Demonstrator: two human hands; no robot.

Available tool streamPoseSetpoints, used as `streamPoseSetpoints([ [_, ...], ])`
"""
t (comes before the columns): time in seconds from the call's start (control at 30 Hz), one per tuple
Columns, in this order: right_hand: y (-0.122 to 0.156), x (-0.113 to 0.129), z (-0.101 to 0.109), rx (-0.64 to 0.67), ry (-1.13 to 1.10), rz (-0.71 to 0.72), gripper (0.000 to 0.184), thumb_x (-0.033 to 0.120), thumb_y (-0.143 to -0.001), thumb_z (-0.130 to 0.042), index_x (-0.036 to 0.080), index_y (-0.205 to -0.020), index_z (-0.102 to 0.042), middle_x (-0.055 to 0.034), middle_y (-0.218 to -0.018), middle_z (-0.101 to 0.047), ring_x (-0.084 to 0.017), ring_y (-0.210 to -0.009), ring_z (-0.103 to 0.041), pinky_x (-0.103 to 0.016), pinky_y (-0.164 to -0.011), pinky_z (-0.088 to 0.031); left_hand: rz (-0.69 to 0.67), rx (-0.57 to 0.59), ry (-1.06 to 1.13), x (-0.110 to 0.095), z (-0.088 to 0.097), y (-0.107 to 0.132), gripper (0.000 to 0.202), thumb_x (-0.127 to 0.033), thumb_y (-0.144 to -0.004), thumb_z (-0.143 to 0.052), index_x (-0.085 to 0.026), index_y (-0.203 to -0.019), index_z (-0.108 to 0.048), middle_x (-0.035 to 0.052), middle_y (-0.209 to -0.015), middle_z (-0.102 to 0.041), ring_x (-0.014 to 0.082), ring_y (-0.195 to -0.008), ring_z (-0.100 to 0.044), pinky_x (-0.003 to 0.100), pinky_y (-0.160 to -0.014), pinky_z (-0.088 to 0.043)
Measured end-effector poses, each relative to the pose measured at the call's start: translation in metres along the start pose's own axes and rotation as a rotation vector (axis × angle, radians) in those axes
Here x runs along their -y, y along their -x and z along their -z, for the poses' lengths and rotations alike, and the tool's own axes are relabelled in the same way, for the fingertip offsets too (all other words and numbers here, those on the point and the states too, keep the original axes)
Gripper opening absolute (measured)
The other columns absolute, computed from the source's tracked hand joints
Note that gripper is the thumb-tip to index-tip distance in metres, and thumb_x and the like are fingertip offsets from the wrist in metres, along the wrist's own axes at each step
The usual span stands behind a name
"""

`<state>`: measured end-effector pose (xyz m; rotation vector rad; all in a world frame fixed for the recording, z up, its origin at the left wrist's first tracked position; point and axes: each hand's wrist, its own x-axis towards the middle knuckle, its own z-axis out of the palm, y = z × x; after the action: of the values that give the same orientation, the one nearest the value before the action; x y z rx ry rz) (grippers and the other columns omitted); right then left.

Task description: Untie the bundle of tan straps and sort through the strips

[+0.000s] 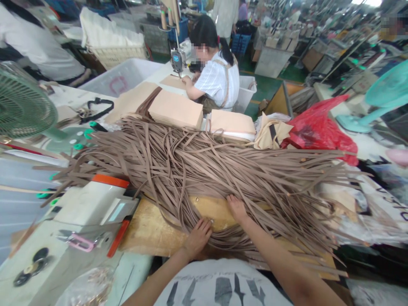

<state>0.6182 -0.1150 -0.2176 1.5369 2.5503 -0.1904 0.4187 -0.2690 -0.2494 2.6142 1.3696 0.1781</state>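
Fingers [204,225] of the left hand [195,240] lie close together over the near edge of a wide, tangled heap of long, flat, brown strips [204,157]; those of the right hand [237,209], at 2 o'clock from it, bend slightly against strips. Whether either hand grips any, I cannot tell. The heap spreads around both hands, from 9 through 12 to 4 o'clock.

Beneath shows a yellowish wooden board [148,225]. At 9 sits a white machine with orange trim [91,199]; at 2, a crumpled red plastic bag [318,127]; at 11, stacked tan rectangular sheets [175,108]; near 9, pink-handled metal snips [81,241].
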Motion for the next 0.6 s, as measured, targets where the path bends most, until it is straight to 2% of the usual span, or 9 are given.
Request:
streamPoseSetpoints([
  [0.13, 0.006, 0.003, -0.002, -0.024, 0.0, -0.03, 0.02, 0.007, -0.086, -0.042, 0.017, -0.1, -0.052, -0.0084, -0.104, -0.053, -0.018, -0.095, -0.052, -0.028, -0.079, -0.044, 0.004, -0.008, 0.005, 0.001, -0.002, 0.001, 0.025, -0.02, -0.089, -0.048, -0.011, -0.111, -0.056, 0.0155, -0.137, -0.043, 0.026, -0.129, -0.036, 0.041, -0.11, -0.022],
  [0.27, 0.006, 0.0, -0.001, -0.017, -0.008, -0.082, 0.021, 0.006, -0.086, -0.04, 0.016, -0.1, -0.052, -0.0075, -0.095, -0.055, -0.018, -0.085, -0.054, -0.027, -0.07, -0.044, 0.0, 0.006, 0.03, 0.002, -0.004, 0.002, 0.027, -0.02, -0.09, -0.047, -0.011, -0.114, -0.055, 0.0159, -0.139, -0.041, 0.0255, -0.13, -0.035, 0.042, -0.11, -0.022],
  [0.43, 0.004, -0.003, 0.002, -0.029, -0.055, -0.048, 0.018, 0.01, -0.087, -0.043, 0.019, -0.099, -0.053, -0.005, -0.098, -0.056, -0.017, -0.099, -0.051, -0.026, -0.085, -0.04, 0.019, 0.046, 0.053, 0.001, 0.001, 0.0, 0.03, -0.018, -0.089, -0.048, -0.011, -0.117, -0.052, 0.013, -0.132, -0.049, 0.0225, -0.124, -0.041, 0.04, -0.109, -0.023],
  [0.5, 0.004, -0.003, 0.002, -0.039, -0.052, -0.076, 0.015, 0.014, -0.089, -0.043, 0.018, -0.101, -0.052, -0.0069, -0.101, -0.055, -0.018, -0.098, -0.051, -0.028, -0.082, -0.041, 0.017, 0.067, 0.069, 0.001, 0.007, 0.0, 0.043, -0.033, -0.083, -0.059, -0.01, -0.119, -0.051, 0.012, -0.128, -0.052, 0.0229, -0.12, -0.044, 0.04, -0.109, -0.024],
  [0.6, 0.002, -0.003, 0.0, -0.03, -0.033, -0.083, 0.014, 0.015, -0.088, -0.045, 0.018, -0.101, -0.051, -0.0084, -0.099, -0.055, -0.02, -0.095, -0.051, -0.029, -0.077, -0.042, 0.017, 0.106, 0.155, 0.0, 0.019, 0.0, 0.088, -0.067, -0.061, -0.067, -0.007, -0.122, -0.049, 0.0141, -0.127, -0.051, 0.0268, -0.118, -0.043, 0.041, -0.108, -0.025],
])
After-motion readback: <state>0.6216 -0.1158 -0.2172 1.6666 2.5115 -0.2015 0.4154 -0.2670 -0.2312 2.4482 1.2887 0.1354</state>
